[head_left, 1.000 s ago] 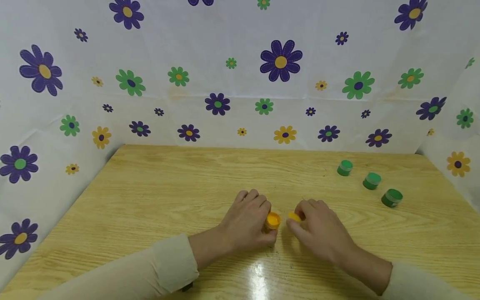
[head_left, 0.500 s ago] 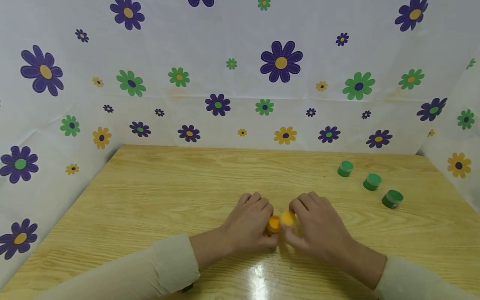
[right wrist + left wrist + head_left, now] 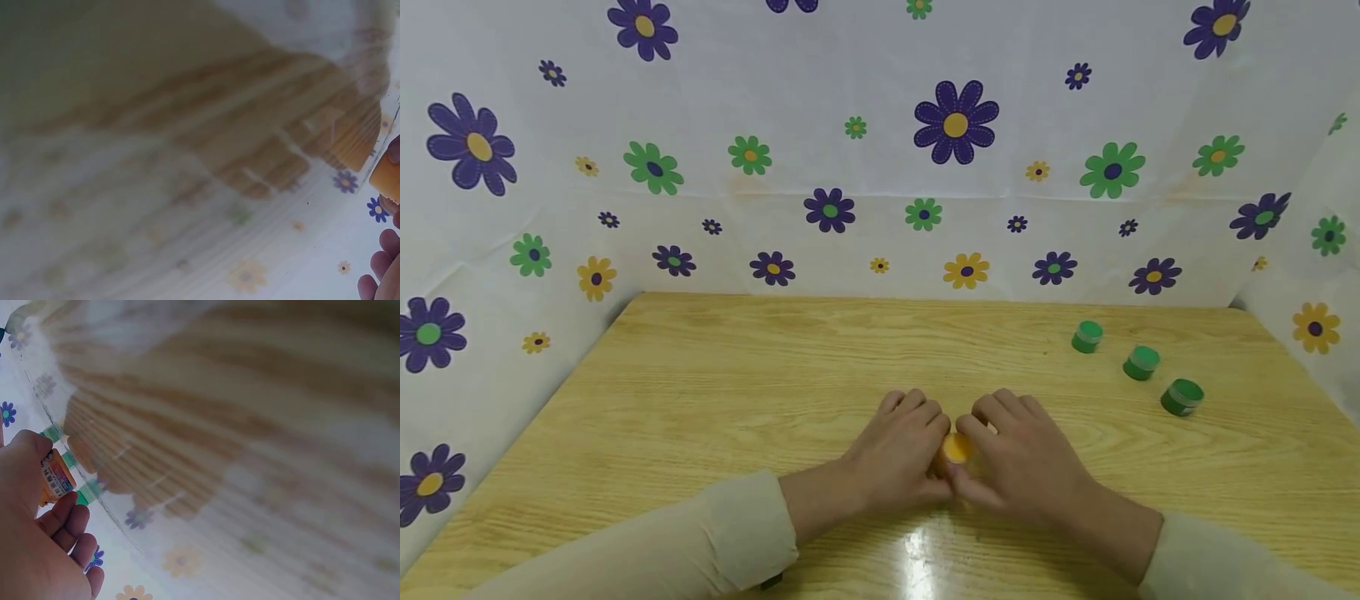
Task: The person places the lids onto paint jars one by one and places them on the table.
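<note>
In the head view my left hand [image 3: 895, 454] holds a small paint jar at the table's near middle. Its labelled orange side [image 3: 57, 478] shows between thumb and fingers in the left wrist view. My right hand [image 3: 1028, 458] pinches the jar's yellow lid [image 3: 957, 448], which lies over the mouth of the jar and hides the paint inside. Thumb and index finger sit at the lid's edge. At the right border of the right wrist view, part of the orange jar [image 3: 384, 178] shows beside the right fingertips.
Three small green paint jars with lids, the far one [image 3: 1087, 337], the middle one [image 3: 1141, 363] and the near one [image 3: 1182, 397], stand in a slanting row at the right of the wooden table [image 3: 737, 358]. A flower-printed cloth [image 3: 865, 167] surrounds the table's back and sides.
My right hand has moved left with the lid, from beside the jar to on top of it. The left hand has stayed almost in place, and the open jar mouth is now covered.
</note>
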A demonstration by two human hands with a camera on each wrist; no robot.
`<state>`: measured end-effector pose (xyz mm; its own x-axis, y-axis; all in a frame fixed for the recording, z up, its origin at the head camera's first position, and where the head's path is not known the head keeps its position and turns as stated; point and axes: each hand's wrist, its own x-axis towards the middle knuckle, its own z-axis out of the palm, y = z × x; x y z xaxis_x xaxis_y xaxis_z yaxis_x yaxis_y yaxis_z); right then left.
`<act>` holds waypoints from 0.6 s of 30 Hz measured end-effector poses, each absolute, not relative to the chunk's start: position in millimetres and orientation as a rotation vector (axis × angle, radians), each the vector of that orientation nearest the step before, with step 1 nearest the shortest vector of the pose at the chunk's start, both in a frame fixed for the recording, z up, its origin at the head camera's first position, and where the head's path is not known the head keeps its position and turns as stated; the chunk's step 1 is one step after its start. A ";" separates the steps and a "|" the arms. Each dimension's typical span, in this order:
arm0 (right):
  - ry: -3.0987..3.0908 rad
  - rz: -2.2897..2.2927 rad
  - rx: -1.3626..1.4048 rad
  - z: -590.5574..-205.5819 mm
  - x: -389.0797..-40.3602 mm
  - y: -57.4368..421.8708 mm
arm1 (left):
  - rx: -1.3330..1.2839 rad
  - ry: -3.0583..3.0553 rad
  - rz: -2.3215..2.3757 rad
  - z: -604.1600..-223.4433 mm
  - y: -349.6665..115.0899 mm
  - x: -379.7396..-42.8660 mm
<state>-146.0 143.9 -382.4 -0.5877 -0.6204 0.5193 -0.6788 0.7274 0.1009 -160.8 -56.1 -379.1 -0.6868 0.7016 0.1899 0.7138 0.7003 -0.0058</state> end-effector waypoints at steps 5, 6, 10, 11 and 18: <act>-2.403 0.136 0.992 -382.6 -144.6 143.2 | -1.146 -2.699 -0.070 -380.2 -54.7 -160.5; -2.408 0.131 0.992 -382.5 -144.4 143.1 | -1.145 -2.692 -0.069 -380.4 -54.6 -160.2; -2.429 0.110 1.000 -381.8 -143.7 143.1 | -1.133 -2.669 -0.070 -381.4 -54.1 -159.5; -2.435 0.107 1.002 -381.7 -143.6 143.0 | -1.131 -2.663 -0.069 -381.5 -54.1 -159.4; -2.450 0.100 1.004 -380.3 -143.4 142.4 | -1.129 -2.637 -0.084 -381.7 -54.6 -159.7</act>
<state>-143.4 142.4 -380.3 -0.6114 -0.6410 0.4640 -0.6768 0.7274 0.1132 -159.7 -54.6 -381.7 -0.6594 0.7019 0.2691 0.7176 0.6945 -0.0531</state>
